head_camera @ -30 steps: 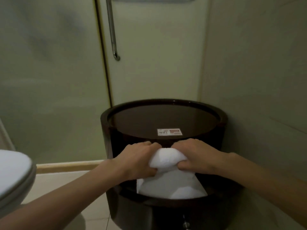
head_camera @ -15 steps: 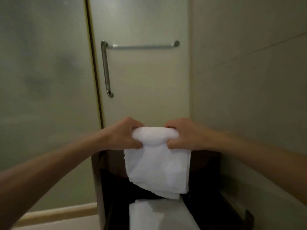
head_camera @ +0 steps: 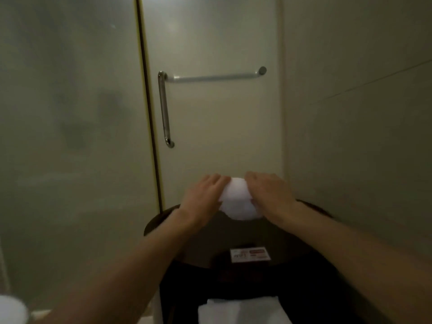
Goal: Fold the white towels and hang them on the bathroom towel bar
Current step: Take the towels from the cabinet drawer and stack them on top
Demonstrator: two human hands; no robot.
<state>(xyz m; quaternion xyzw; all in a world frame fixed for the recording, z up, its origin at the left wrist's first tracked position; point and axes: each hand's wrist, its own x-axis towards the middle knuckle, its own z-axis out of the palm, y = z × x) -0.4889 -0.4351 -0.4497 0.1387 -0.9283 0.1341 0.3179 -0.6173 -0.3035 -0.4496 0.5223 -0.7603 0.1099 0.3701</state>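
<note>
White towel (head_camera: 237,203) lies between left hand (head_camera: 203,202) and right hand (head_camera: 271,197), fingers (head_camera: 216,181) seemingly pinching its ends.

We note that the white towel (head_camera: 237,202) has left the cabinet's lower shelf. Half a second ago it hung open below both hands; now it sits bunched at the far edge of the dark cabinet top (head_camera: 210,242). The left hand (head_camera: 203,199) and right hand (head_camera: 271,195) have travelled up and forward with it and hold it at either side. A second towel (head_camera: 240,312) is exposed on the shelf below. Our view has risen to include the towel bar (head_camera: 215,77).
</note>
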